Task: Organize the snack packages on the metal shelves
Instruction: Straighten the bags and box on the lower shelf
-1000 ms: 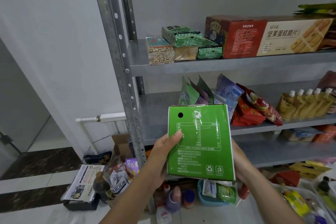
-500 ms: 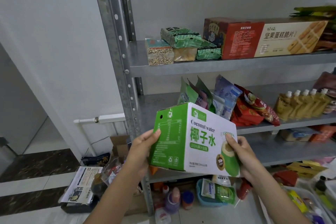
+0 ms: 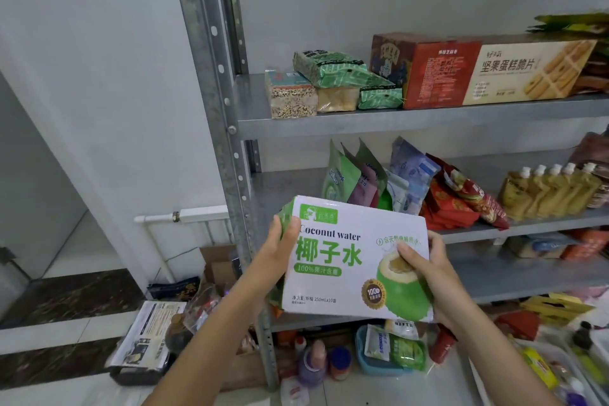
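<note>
Bright, even, diffuse indoor light, source not visible. Soft shadows under the boards of the metal shelves (image 3: 395, 122), darker toward the lower tiers. Slight sheen on the coconut water box (image 3: 329, 287), print sharp. Wide-angle bending of the upright (image 3: 214, 76). Soft, smeared detail at right edge and bottom right corner.

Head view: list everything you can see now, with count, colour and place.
Cardboard coconut water box: one, white and green, held before the middle shelf.
Metal shelf unit: one, grey, ahead.
Long cardboard biscuit box: one, red and cream, upper shelf.
Foil packets: two, green, upper shelf, left of the biscuit box.
Standing pouches: several, green, purple, blue, middle shelf.
Spouted drink pouches: five, yellow, middle shelf, right.
Plastic basket: one, blue, below the held box.
Left hand: grips the box's left edge.
Right hand: grips its right side.
</note>
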Tool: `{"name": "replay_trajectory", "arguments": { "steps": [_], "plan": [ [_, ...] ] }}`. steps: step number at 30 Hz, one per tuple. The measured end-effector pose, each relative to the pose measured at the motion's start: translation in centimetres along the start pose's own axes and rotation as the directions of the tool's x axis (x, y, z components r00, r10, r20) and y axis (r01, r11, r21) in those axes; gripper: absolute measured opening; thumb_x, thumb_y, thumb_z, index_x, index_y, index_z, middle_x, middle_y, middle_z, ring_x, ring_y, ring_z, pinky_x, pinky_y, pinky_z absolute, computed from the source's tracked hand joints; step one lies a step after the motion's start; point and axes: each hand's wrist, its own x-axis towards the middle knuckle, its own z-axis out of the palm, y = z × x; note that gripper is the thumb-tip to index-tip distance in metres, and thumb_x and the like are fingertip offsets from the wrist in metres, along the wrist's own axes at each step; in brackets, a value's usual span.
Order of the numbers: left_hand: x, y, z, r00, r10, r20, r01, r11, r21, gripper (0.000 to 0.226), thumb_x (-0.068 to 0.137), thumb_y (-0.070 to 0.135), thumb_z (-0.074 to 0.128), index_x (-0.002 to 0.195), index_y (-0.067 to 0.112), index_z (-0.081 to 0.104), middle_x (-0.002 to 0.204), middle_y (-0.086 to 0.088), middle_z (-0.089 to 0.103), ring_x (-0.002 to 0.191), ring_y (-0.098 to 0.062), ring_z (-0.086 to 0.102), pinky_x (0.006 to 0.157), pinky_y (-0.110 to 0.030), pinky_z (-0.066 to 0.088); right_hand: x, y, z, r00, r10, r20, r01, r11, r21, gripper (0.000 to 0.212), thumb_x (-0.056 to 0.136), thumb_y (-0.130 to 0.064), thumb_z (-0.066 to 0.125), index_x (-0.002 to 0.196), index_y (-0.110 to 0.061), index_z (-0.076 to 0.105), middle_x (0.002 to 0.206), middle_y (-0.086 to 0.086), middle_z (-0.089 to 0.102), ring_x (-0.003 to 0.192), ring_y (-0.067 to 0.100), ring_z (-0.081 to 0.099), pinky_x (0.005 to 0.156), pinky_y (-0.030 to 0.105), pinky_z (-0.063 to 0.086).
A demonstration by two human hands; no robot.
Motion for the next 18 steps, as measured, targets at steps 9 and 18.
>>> {"name": "replay_trajectory", "arguments": {
  "steps": [9, 18],
  "plan": [
    [-0.7, -0.9, -0.1, 0.996, -0.010, -0.088, -0.024, 0.927, -0.375, 0.058, 0.093, 0.039, 0.057, 0.144, 0.048, 0.033, 0.113, 0.002, 0.073, 0.100, -0.024, 0.071, 0.086, -0.050, 0.057, -1.3, -1.1, -0.7, 0.953, -0.052, 0.298, 0.063, 0.998, -0.028, 0.092, 0.056, -0.041, 0.085, 0.135, -0.053, 0.039, 0.128, -0.008, 0.064, 0.113, 0.018, 0.064, 0.081, 0.026, 0.056],
    [-0.1, -1.2, -0.2, 0.982, 0.045, -0.182, -0.100, 0.948, -0.303, 0.052, 0.103, 0.031, 0.040, 0.141, 0.061, 0.020, 0.118, 0.003, 0.070, 0.090, -0.018, 0.073, 0.061, -0.033, 0.059, -1.2, -0.2, 0.6, 0.939, -0.153, 0.307, 0.194, 0.975, -0.109, 0.105, 0.058, -0.031, 0.083, 0.138, -0.060, 0.022, 0.131, -0.016, 0.059, 0.117, 0.009, 0.060, 0.082, 0.022, 0.054]
  ]
}}
